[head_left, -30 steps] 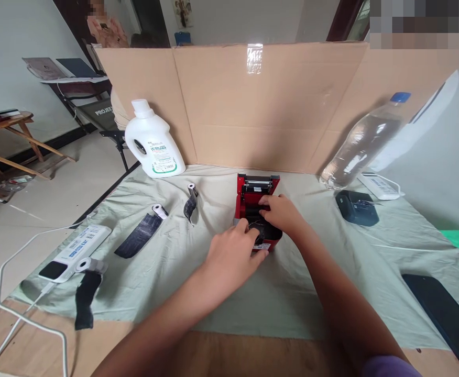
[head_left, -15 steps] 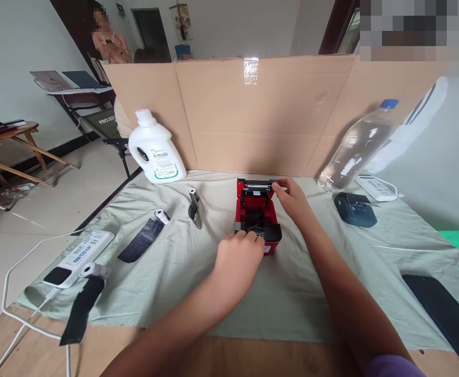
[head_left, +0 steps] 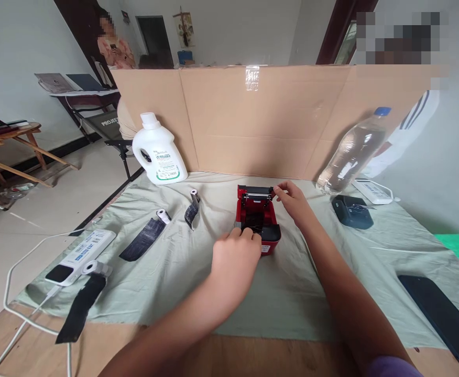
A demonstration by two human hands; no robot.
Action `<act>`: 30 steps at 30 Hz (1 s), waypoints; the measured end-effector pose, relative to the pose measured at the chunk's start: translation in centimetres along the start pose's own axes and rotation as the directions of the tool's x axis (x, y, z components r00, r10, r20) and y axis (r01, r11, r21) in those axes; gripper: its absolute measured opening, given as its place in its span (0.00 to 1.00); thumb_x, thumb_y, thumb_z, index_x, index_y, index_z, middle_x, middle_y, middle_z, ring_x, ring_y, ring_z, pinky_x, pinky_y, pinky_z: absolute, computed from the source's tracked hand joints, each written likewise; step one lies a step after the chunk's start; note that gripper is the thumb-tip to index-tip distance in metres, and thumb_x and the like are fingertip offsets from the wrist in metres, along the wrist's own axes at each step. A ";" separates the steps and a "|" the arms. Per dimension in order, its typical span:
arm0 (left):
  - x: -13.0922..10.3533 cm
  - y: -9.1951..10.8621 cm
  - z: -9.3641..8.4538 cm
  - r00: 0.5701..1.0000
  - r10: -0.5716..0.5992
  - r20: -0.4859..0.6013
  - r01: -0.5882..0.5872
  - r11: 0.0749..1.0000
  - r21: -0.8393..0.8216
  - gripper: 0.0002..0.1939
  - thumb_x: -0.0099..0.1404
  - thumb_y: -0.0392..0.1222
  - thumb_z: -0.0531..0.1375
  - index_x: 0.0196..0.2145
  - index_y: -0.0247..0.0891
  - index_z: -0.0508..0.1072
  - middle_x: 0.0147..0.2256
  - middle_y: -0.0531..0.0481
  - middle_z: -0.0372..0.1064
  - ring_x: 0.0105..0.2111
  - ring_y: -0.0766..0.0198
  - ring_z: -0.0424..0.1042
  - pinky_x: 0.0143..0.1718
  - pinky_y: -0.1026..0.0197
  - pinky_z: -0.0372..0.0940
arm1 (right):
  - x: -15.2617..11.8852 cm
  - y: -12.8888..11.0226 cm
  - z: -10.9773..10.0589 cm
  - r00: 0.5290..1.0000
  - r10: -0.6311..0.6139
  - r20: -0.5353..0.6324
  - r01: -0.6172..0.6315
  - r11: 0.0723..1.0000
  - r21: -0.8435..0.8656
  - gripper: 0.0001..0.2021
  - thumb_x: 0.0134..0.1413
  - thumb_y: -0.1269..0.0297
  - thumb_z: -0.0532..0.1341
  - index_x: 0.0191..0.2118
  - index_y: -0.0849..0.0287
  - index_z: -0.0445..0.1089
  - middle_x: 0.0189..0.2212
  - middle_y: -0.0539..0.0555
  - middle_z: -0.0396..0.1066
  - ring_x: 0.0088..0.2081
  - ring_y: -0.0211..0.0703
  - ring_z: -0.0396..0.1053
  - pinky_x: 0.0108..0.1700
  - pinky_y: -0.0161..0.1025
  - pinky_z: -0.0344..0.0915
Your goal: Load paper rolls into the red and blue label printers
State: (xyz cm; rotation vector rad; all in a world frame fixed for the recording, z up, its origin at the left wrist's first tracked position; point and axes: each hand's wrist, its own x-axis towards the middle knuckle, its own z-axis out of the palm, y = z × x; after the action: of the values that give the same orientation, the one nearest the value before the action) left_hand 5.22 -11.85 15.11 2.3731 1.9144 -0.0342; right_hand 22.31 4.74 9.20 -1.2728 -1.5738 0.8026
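A small red and black printer [head_left: 270, 246] stands on the cloth with its lid [head_left: 255, 191] raised and its dark inside showing. My right hand [head_left: 292, 201] pinches the right end of that lid between thumb and fingers. Over the printer's front left edge my left hand [head_left: 235, 254] is closed, knuckles up; its fingertips are hidden at the compartment, so I cannot tell what they grip. To the left lie a small white roll with a black strip [head_left: 192, 209], another with a wider black strip [head_left: 145, 238], and a third with its black strip [head_left: 82, 306] hanging over the front edge.
A white detergent jug [head_left: 161, 152] and a clear blue-capped bottle [head_left: 351, 152] stand before a cardboard screen [head_left: 253, 125]. A white power bank [head_left: 80, 256] with a cable is left. A dark device [head_left: 351, 212] and a black phone [head_left: 441, 309] are right. A person [head_left: 115, 50] stands behind.
My left hand has shifted slightly left and up over the printer's front edge. The raised lid tilts a little differently, with my right hand still on it. The camera view has moved slightly.
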 end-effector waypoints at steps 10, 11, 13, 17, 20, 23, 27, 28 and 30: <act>0.2 0.5 0.8 0.998 0.037 0.041 -0.036 0.998 -0.044 0.16 0.66 0.24 0.53 0.42 0.34 0.78 0.40 0.40 0.76 0.44 0.50 0.76 0.38 0.56 0.67 | 0.4 0.8 -0.1 0.999 -0.037 0.006 0.037 0.995 -0.087 0.19 0.57 0.56 0.57 0.50 0.59 0.73 0.50 0.59 0.76 0.47 0.50 0.73 0.47 0.48 0.69; 0.3 0.5 0.9 0.998 0.040 0.044 -0.037 0.998 -0.051 0.15 0.66 0.24 0.53 0.41 0.34 0.78 0.40 0.39 0.76 0.44 0.50 0.76 0.39 0.56 0.67 | 0.2 0.6 -0.2 0.999 -0.031 -0.018 0.028 0.988 -0.150 0.19 0.57 0.58 0.57 0.51 0.60 0.73 0.49 0.60 0.77 0.46 0.50 0.73 0.47 0.47 0.69; 0.3 0.6 1.1 0.998 0.044 0.040 -0.042 0.997 -0.063 0.15 0.67 0.25 0.53 0.41 0.33 0.79 0.39 0.38 0.76 0.45 0.49 0.76 0.40 0.55 0.67 | -0.5 -0.3 -0.3 0.994 -0.037 -0.101 0.000 0.941 -0.340 0.17 0.56 0.61 0.58 0.48 0.63 0.74 0.43 0.61 0.78 0.42 0.50 0.74 0.46 0.46 0.68; 0.3 0.6 1.6 0.999 0.042 -0.031 -0.044 0.995 -0.088 0.13 0.68 0.28 0.55 0.40 0.33 0.80 0.37 0.37 0.76 0.43 0.50 0.77 0.39 0.56 0.67 | -2.0 -2.7 0.1 0.986 -0.017 0.163 0.120 0.752 -0.648 0.11 0.59 0.62 0.58 0.35 0.60 0.78 0.33 0.57 0.79 0.37 0.48 0.74 0.40 0.41 0.65; 0.3 0.6 1.7 0.998 0.044 -0.055 -0.050 0.993 -0.108 0.12 0.68 0.28 0.57 0.39 0.33 0.81 0.36 0.36 0.76 0.42 0.52 0.77 0.38 0.58 0.67 | -2.4 -4.1 1.7 0.886 0.102 0.453 0.307 0.603 -0.736 0.13 0.59 0.68 0.56 0.37 0.57 0.80 0.36 0.57 0.80 0.41 0.49 0.75 0.41 0.40 0.65; 0.2 0.6 1.5 0.999 0.048 -0.015 -0.049 0.992 -0.116 0.14 0.68 0.26 0.55 0.41 0.32 0.80 0.37 0.36 0.77 0.43 0.50 0.77 0.39 0.56 0.68 | -2.1 -5.1 3.7 0.838 0.197 0.509 0.386 0.445 -0.808 0.14 0.57 0.72 0.57 0.41 0.58 0.80 0.42 0.61 0.79 0.45 0.54 0.76 0.41 0.41 0.66; 0.0 0.5 1.1 0.999 0.036 0.023 -0.033 0.991 -0.129 0.15 0.68 0.26 0.53 0.44 0.32 0.78 0.39 0.37 0.77 0.45 0.48 0.78 0.40 0.53 0.70 | -1.1 -5.6 5.2 0.793 0.278 0.543 0.438 0.358 -0.824 0.11 0.54 0.71 0.60 0.41 0.60 0.79 0.43 0.63 0.79 0.44 0.57 0.76 0.39 0.42 0.67; 0.0 0.4 1.1 0.999 0.030 0.018 -0.028 0.991 -0.132 0.15 0.68 0.26 0.53 0.44 0.32 0.77 0.39 0.37 0.77 0.45 0.48 0.78 0.41 0.52 0.70 | -0.8 -5.5 5.2 0.787 0.282 0.548 0.446 0.354 -0.822 0.11 0.54 0.70 0.61 0.41 0.60 0.79 0.43 0.63 0.79 0.44 0.57 0.76 0.39 0.42 0.68; 0.0 0.3 1.1 1.000 0.026 0.000 -0.025 0.990 -0.139 0.15 0.68 0.26 0.53 0.45 0.32 0.77 0.40 0.37 0.77 0.44 0.48 0.78 0.40 0.52 0.70 | -0.4 -5.3 5.2 0.780 0.289 0.556 0.452 0.356 -0.818 0.10 0.54 0.68 0.62 0.40 0.59 0.80 0.43 0.62 0.79 0.44 0.57 0.76 0.39 0.42 0.68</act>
State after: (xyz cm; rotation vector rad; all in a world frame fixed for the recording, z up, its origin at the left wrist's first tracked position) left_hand 5.53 -11.96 14.02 2.3052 1.8208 0.0952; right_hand 15.61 3.32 11.96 -1.7614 -2.9200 0.1014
